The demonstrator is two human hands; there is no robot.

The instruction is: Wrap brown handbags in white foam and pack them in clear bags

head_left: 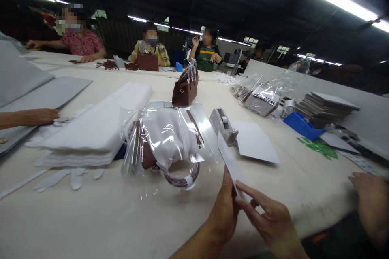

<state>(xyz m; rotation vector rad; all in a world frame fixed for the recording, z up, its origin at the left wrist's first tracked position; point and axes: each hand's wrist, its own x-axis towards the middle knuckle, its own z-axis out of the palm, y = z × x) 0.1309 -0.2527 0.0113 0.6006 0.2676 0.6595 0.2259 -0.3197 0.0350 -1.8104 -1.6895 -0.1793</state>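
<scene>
A thin white sheet is held upright, nearly edge-on, between both of my hands at the lower centre right. My left hand grips its near left side, fingers wrapped behind it. On the right side, my right hand pinches the sheet with thumb and fingers. A brown handbag in clear plastic, with white padding and a wrapped handle, lies to the left of my hands. Just beyond the sheet stands a grey tape dispenser, beside a white card on the table.
White foam sheets are stacked at left, near another person's hand. A brown bag stands behind. A wrapped bag, blue dispenser and green pieces lie right. Another person's hand rests at the right edge. People sit opposite.
</scene>
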